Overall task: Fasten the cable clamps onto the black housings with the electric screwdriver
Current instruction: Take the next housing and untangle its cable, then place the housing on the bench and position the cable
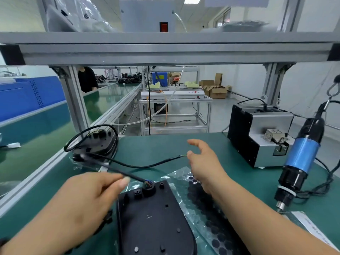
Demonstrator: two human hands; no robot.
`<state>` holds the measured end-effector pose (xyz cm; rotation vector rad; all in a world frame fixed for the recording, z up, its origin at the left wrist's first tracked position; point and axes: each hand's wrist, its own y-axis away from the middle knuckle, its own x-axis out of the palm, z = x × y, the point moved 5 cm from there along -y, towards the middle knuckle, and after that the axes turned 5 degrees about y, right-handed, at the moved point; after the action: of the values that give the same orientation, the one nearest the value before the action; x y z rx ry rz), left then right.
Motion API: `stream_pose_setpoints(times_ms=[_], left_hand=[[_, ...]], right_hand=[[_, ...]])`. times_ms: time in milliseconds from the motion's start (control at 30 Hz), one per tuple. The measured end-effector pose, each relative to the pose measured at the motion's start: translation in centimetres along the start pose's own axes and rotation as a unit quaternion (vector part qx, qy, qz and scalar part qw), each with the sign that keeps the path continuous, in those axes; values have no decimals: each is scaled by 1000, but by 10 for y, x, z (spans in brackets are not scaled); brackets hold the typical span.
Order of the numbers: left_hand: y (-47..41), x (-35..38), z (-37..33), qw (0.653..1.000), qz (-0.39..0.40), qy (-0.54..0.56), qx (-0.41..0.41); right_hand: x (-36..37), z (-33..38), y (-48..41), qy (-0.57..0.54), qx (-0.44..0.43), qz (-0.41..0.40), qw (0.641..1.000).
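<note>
1. The black housing [154, 218] lay at the near edge of the desk [165, 146], its lower end cut off.
2. The left hand [82, 203] pinched a blurred black cable [108, 166]; the right hand [204, 162] hovered, fingers spread.
3. The white label's [312, 229] print was unreadable.

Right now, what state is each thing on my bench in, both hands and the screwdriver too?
Left hand: pinching the cable beside the near housing.
Right hand: open, fingers spread, holding nothing.
Near housing: lying flat, cable running into it.
Far housings: stacked at the back left, a lead looped round them.
Electric screwdriver: hanging tip down, untouched.
</note>
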<state>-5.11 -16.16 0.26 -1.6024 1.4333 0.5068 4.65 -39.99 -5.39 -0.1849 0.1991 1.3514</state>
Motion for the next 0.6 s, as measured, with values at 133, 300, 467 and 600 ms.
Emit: stream_pose_setpoints(times_ms=[133,300,467,600], left_hand=[[-23,26,-4,978,-38,200,-45],[-40,54,-17,948,45,310,-49],[-43,56,-15,969,59,238,18],[-42,54,-7,964,89,248,33]], right_hand=[[13,7,9,30,-60,101,993],[21,14,20,39,-86,178,979],[27,41,35,-10,-168,243,955],[35,59,44,-1,-226,218,949]])
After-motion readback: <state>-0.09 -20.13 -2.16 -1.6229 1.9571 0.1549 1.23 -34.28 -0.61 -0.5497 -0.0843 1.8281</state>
